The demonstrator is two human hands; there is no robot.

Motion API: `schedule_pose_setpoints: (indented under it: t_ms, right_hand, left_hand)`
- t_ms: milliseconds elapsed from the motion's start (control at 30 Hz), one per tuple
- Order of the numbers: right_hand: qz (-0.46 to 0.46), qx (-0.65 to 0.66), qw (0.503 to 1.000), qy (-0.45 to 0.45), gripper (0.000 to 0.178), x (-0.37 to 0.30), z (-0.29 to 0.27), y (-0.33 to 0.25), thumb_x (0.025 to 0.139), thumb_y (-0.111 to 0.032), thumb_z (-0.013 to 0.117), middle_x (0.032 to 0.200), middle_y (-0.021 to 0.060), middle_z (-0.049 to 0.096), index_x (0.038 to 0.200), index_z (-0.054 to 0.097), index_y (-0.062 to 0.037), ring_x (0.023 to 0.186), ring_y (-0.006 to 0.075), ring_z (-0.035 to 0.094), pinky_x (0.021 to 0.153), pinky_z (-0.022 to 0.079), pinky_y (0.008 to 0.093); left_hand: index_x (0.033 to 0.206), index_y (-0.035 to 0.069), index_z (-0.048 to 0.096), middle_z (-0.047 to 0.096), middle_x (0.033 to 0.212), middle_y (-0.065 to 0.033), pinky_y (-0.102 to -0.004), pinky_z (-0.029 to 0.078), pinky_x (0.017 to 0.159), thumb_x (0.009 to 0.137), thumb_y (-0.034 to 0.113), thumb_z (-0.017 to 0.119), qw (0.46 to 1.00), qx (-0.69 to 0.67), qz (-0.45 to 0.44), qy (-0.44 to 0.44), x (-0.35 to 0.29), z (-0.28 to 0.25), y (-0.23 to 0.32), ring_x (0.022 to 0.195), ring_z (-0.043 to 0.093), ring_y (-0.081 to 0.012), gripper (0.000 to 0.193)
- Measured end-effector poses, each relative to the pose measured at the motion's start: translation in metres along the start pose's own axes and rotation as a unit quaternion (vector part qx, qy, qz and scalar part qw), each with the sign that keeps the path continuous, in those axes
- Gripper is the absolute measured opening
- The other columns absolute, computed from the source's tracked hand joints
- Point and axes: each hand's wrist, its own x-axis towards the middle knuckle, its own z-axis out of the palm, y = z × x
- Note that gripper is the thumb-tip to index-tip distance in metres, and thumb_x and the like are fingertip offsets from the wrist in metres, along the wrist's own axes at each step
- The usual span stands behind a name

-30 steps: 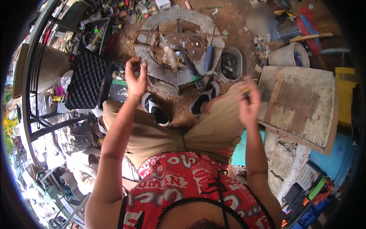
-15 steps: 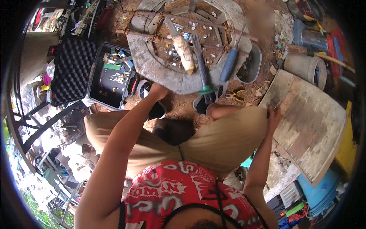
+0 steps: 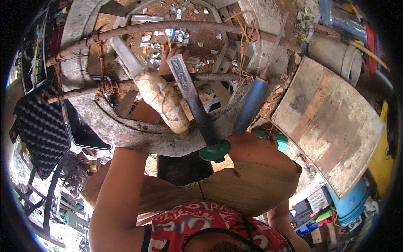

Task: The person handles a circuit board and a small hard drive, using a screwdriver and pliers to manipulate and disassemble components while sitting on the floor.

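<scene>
My left arm passes under a grey stone-like ring (image 3: 138,140) crossed by rusty rods. My left hand (image 3: 169,59) shows through the opening, fingers stretched out over small, loose silvery and white pieces (image 3: 180,38) on the ground, partly hidden by the tools. On the ring lie a flat blade with a tape-wrapped handle (image 3: 161,98), a flat steel chisel-like tool (image 3: 191,90) with a green collar, and a thin spike with a blue handle (image 3: 250,105). My right arm hangs beside my thigh; its hand is hidden around my knee.
A worn wooden board (image 3: 331,122) leans at the right, below a grey bucket (image 3: 331,56). At the left, a black case lid (image 3: 44,126) with egg-crate foam stands open. Blue stacked buckets (image 3: 352,203) are at the lower right.
The view has leaned forward over the ring. My left hand has gone from beside my left foot to the pieces inside the ring. My right hand has left the board's edge.
</scene>
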Motion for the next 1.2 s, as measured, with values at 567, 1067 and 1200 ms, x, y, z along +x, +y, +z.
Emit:
schedule_pose_setpoints:
  t_ms: [567,1067,1200]
  right_hand:
    - [-0.319,0.176,0.931,0.004,0.023,-0.103,-0.028,-0.124,0.09,-0.012,0.053,0.085,0.0061,0.06,0.112,0.057,-0.0057,0.066,0.0139,0.055,0.059,0.044,0.0253]
    - [-0.712,-0.139,0.602,-0.333,0.039,-0.338,0.119,-0.073,0.079,-0.027,0.076,0.087,0.0049,0.062,0.11,0.066,-0.0051,0.076,0.0142,0.057,0.069,0.046,0.0281]
    - [-0.682,-0.19,0.606,-0.363,0.041,-0.342,0.099,-0.081,0.073,-0.032,0.079,0.083,0.0087,0.065,0.103,0.069,-0.0058,0.073,0.0221,0.062,0.067,0.049,0.0348]
  left_hand:
    - [0.093,0.012,0.061,0.06,0.073,-0.005,-0.0361,0.043,0.053,0.095,0.039,0.04,0.902,-0.163,-0.3,-0.262,-0.17,-0.159,0.041,0.063,0.056,-0.0199,0.035]
    - [0.138,0.006,0.041,0.057,0.122,-0.0061,-0.0342,0.045,0.097,0.1,0.02,0.048,0.567,-0.794,-0.103,0.196,-0.293,-0.369,0.229,0.114,0.053,-0.0167,0.041]
    - [0.137,0.005,0.042,0.057,0.123,-0.0061,-0.0317,0.047,0.095,0.098,0.015,0.051,0.602,-0.782,-0.063,0.147,-0.307,-0.378,0.23,0.114,0.055,-0.017,0.042]
